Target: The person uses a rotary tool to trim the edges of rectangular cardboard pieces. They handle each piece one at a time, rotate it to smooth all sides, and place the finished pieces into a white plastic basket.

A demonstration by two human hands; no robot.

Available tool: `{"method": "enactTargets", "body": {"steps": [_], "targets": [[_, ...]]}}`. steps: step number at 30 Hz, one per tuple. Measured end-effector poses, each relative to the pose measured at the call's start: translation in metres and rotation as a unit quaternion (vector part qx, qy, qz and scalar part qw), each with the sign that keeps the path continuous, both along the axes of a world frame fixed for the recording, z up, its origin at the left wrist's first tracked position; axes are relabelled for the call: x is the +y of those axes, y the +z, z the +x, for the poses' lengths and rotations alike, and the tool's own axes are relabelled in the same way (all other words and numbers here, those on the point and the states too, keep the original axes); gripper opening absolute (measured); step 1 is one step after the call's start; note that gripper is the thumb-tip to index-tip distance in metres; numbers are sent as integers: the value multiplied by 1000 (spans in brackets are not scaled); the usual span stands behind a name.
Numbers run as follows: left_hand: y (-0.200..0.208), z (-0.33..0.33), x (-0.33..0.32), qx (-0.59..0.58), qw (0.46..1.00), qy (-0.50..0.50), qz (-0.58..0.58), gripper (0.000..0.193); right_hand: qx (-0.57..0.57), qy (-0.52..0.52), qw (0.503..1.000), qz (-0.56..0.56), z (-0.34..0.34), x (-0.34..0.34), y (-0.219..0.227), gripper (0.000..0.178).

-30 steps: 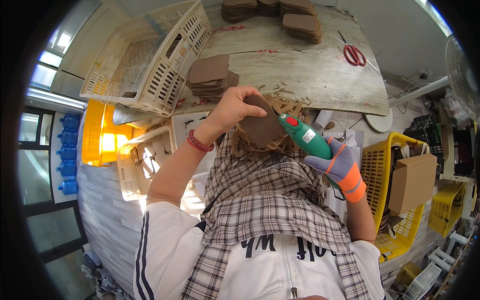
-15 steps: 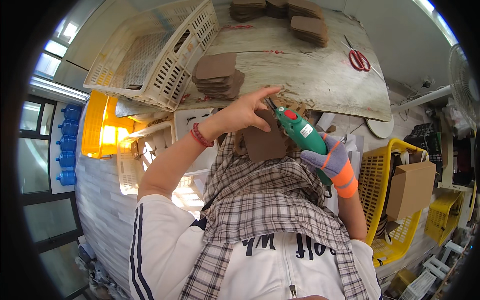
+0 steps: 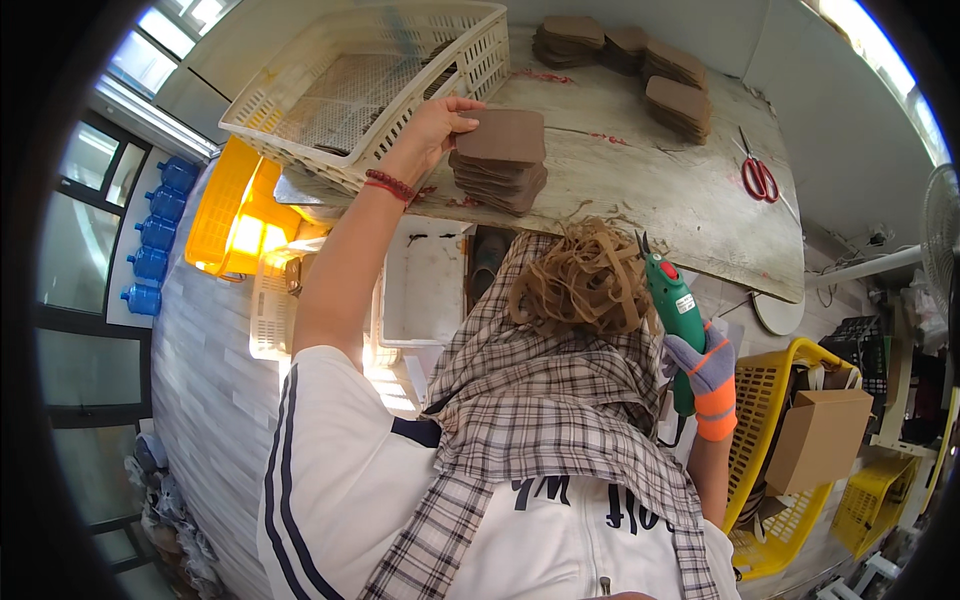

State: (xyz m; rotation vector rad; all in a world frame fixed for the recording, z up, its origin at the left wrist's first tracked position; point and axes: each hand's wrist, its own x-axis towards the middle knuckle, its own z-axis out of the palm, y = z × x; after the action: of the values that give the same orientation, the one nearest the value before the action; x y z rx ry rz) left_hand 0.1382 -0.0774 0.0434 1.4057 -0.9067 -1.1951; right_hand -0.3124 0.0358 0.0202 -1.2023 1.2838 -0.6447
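Note:
My bare left hand, a red bead bracelet at its wrist, pinches the left edge of a brown flat piece with rounded corners. That piece lies on top of a stack of similar pieces at the table's near edge. In a grey and orange glove, my right hand is wrapped round a green electric cutter with a red button, its dark pointed blades upward. Between my arms, a tangled heap of thin brown strips rests on my checked apron.
On the worktable lie red-handled scissors and several more brown stacks. A cream plastic crate stands at the far left. Below are a white bin and, to the right, a yellow basket with a cardboard box.
My left hand has moved from beside the cutter to the stack, taking the brown piece from my lap onto it. The cutter has shifted right and down, and the strip heap is now uncovered.

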Motion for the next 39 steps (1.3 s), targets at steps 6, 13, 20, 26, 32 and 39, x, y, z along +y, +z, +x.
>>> {"method": "enactTargets", "body": {"steps": [6,13,20,26,32,39], "targets": [[-15,21,-15,-76,995,-33,54,27,-20,-10,1000,4,3,-1,2,34],[-11,27,-22,-412,908,-35,-58,37,-13,-15,1000,15,3,-3,1,35],[10,2,-24,-518,829,-207,-44,42,-12,-18,1000,-1,0,-8,-8,36],[12,-6,-18,-531,817,-218,-57,44,-17,-28,999,-1,0,-7,-5,37],[-8,2,-23,-497,843,-168,-117,35,-14,-31,999,3,-1,-9,-10,35],[-1,23,-29,-359,915,-170,-69,36,-15,-24,1000,2,6,-10,-2,34]]}}
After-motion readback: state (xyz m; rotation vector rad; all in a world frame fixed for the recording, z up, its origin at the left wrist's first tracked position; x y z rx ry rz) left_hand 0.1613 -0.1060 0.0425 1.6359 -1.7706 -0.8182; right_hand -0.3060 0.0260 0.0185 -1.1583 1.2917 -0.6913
